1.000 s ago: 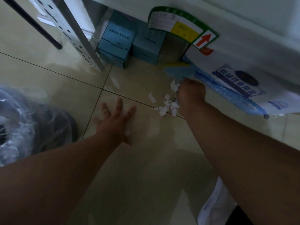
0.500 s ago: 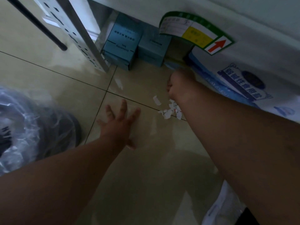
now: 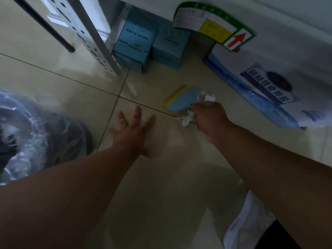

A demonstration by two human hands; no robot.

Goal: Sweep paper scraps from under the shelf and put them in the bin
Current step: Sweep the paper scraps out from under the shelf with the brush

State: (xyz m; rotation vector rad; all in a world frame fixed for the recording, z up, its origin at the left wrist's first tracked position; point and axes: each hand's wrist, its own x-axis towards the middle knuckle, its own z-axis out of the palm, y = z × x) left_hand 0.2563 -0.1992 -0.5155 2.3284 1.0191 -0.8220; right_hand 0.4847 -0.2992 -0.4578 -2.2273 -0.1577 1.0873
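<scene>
Paper scraps (image 3: 186,119) bunched under fisted right hand (image 3: 209,121), left hand (image 3: 133,130) splayed flat

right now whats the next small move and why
Probably carry the right hand left toward the bin: it grips a blue pad with scraps bunched against it, while the left hand rests flat on the floor.

We see a curved green-bordered label (image 3: 213,27) under the shelf, bearing a yellow panel and a red arrow pointing up; its small print is too blurred to read. A white sack (image 3: 265,83) carries blue Chinese characters we cannot make out. Two blue boxes (image 3: 136,42) on the floor show illegible dark lines of print.
</scene>
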